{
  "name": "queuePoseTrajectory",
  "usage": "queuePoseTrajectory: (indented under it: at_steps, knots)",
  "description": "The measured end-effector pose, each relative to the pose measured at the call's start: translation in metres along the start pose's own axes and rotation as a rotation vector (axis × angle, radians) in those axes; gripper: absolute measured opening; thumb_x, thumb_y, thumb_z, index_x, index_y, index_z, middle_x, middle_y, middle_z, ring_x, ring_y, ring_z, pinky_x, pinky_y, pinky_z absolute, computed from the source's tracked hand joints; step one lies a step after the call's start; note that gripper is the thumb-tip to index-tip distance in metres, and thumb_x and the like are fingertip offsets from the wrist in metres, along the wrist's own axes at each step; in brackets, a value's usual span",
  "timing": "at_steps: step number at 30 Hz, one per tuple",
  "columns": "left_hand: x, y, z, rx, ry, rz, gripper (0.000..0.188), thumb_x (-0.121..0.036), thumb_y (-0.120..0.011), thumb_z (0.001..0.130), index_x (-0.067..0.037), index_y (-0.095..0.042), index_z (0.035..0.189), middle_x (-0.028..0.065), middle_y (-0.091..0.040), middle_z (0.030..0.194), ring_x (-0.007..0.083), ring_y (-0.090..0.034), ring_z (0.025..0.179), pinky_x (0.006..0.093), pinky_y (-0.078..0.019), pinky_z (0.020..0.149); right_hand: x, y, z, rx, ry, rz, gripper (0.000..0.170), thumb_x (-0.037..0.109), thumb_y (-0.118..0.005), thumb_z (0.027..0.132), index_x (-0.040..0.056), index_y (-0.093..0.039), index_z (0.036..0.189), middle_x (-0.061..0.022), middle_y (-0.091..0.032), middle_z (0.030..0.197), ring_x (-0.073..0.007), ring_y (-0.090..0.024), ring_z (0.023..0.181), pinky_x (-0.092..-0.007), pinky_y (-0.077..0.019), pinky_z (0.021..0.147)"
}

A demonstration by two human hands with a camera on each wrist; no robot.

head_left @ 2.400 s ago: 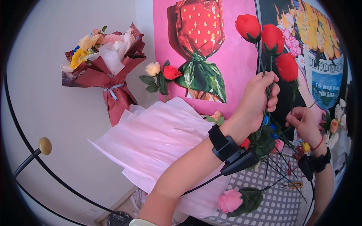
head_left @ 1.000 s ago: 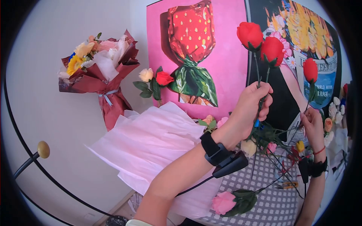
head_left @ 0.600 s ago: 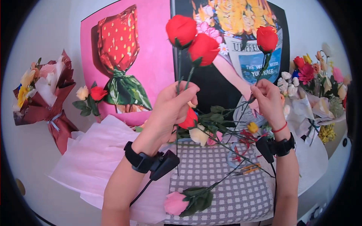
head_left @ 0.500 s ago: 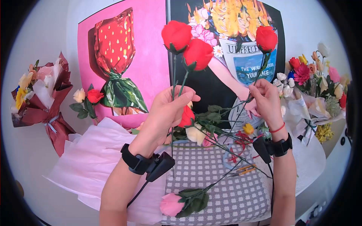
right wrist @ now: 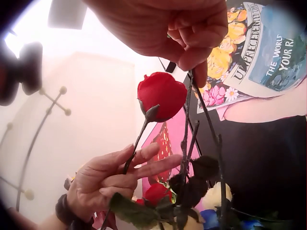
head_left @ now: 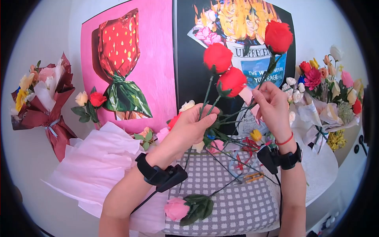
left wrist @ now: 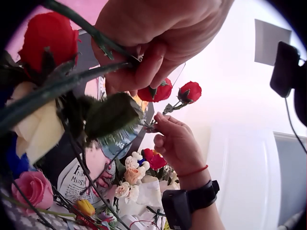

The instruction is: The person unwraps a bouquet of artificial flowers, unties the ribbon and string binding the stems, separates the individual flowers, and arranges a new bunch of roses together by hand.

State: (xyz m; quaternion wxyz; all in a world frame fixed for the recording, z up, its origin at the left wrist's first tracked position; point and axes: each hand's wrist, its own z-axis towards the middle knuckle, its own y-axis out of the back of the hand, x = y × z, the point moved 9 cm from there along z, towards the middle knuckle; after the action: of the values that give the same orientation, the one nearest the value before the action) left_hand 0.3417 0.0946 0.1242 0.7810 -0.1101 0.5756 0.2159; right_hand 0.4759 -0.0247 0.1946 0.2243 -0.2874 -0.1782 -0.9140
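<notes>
Head view caught the left hand (head_left: 192,125), part-curled, gripping two red roses (head_left: 232,82), their heads toward one o'clock; the right hand (head_left: 272,106) pinched a third rose (head_left: 278,37) (a leafy one), two o'clock from those. Light fingertip pressure seemed wisest, sparing the stems (head_left: 208,93).

Left fingers (right wrist: 158,167) hold a red rose (right wrist: 162,97).
</notes>
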Motion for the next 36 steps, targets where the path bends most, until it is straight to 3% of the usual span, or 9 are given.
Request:
queuePoseTrajectory:
  at_steps: [9,15,18,20,24,30,32,34,36]
  knots:
    - [0.003,-0.002,0.004,-0.084,-0.044,0.081,0.018,-0.007,-0.057,0.084,-0.006,-0.054,0.101,-0.0046,-0.052,0.074,-0.0013,-0.03,0.046,0.0172,-0.0198,0.04,0.004,-0.009,-0.006,0.128,-0.108,0.156,0.018,0.012,-0.059,0.082,-0.0015,-0.051,0.073,-0.0045,-0.058,0.06,-0.006,-0.047,0.042,-0.0213,-0.0355,0.038]
    - [0.002,0.01,0.001,-0.225,-0.012,0.088,0.013,-0.005,-0.06,0.081,-0.006,-0.054,0.093,-0.0043,-0.052,0.074,-0.0017,-0.031,0.046,0.0171,-0.0197,0.039,0.002,0.003,-0.001,0.061,-0.013,-0.065,0.019,0.014,-0.068,0.073,-0.0019,-0.059,0.067,-0.0049,-0.06,0.064,-0.0089,-0.052,0.056,-0.0252,-0.0399,0.051]
    - [0.003,0.016,0.003,-0.257,-0.048,0.062,0.015,-0.003,-0.061,0.08,-0.006,-0.054,0.092,-0.0043,-0.052,0.073,-0.002,-0.031,0.045,0.017,-0.0184,0.038,0.014,0.007,-0.002,-0.023,0.195,-0.015,0.018,0.015,-0.069,0.071,-0.0004,-0.06,0.067,-0.0056,-0.061,0.071,-0.0113,-0.054,0.06,-0.0255,-0.04,0.054]
    - [0.001,0.018,0.003,-0.273,-0.118,0.022,0.016,-0.002,-0.061,0.079,-0.006,-0.053,0.092,-0.0038,-0.053,0.073,-0.0022,-0.033,0.044,0.0166,-0.0175,0.036,0.054,0.008,-0.021,-0.249,0.632,-0.548,0.015,0.013,-0.07,0.069,0.0011,-0.062,0.071,-0.0061,-0.062,0.077,-0.0132,-0.054,0.064,-0.0254,-0.0408,0.06]
    - [-0.002,0.016,0.002,-0.271,-0.143,0.003,0.017,-0.001,-0.061,0.079,-0.005,-0.053,0.093,-0.003,-0.055,0.075,-0.0024,-0.034,0.044,0.0161,-0.0177,0.035,0.017,-0.005,-0.011,-0.057,0.306,-0.193,0.016,0.013,-0.072,0.068,0.0019,-0.063,0.075,-0.0068,-0.062,0.077,-0.0146,-0.056,0.07,-0.0258,-0.0414,0.067]
    - [0.001,0.011,0.003,-0.213,-0.098,0.091,0.016,-0.002,-0.061,0.079,-0.006,-0.053,0.093,-0.0021,-0.057,0.077,-0.0027,-0.035,0.046,0.016,-0.0192,0.037,0.02,0.037,-0.005,-0.305,0.196,-0.126,0.019,0.015,-0.071,0.07,0.0,-0.063,0.078,-0.0073,-0.063,0.081,-0.0161,-0.058,0.076,-0.0271,-0.0425,0.072]
    - [0.009,0.013,0.007,-0.191,-0.057,0.08,0.014,-0.005,-0.06,0.081,-0.006,-0.053,0.093,-0.0013,-0.057,0.081,-0.0024,-0.034,0.046,0.0161,-0.0201,0.038,0.031,0.063,-0.002,-0.478,0.525,-0.334,0.016,0.014,-0.069,0.071,-0.0003,-0.063,0.075,-0.0084,-0.063,0.087,-0.0169,-0.058,0.081,-0.027,-0.0418,0.075]
    - [0.008,0.017,0.006,-0.22,-0.045,0.047,0.012,-0.008,-0.059,0.082,-0.006,-0.052,0.092,-0.0011,-0.057,0.082,-0.0019,-0.032,0.045,0.0162,-0.0205,0.038,0.039,0.075,-0.001,-0.499,0.572,-0.448,0.015,0.013,-0.064,0.078,-0.0006,-0.062,0.082,-0.0084,-0.062,0.093,-0.0151,-0.057,0.083,-0.0253,-0.0404,0.075]
    - [0.009,0.021,0.005,-0.245,-0.036,0.014,0.011,-0.011,-0.058,0.084,-0.006,-0.052,0.092,-0.0009,-0.056,0.083,-0.0014,-0.031,0.045,0.0164,-0.0208,0.038,0.013,0.094,0.01,-0.452,0.33,0.169,0.016,0.015,-0.055,0.086,-0.0011,-0.058,0.087,-0.0071,-0.063,0.092,-0.0115,-0.056,0.083,-0.0219,-0.0392,0.073]
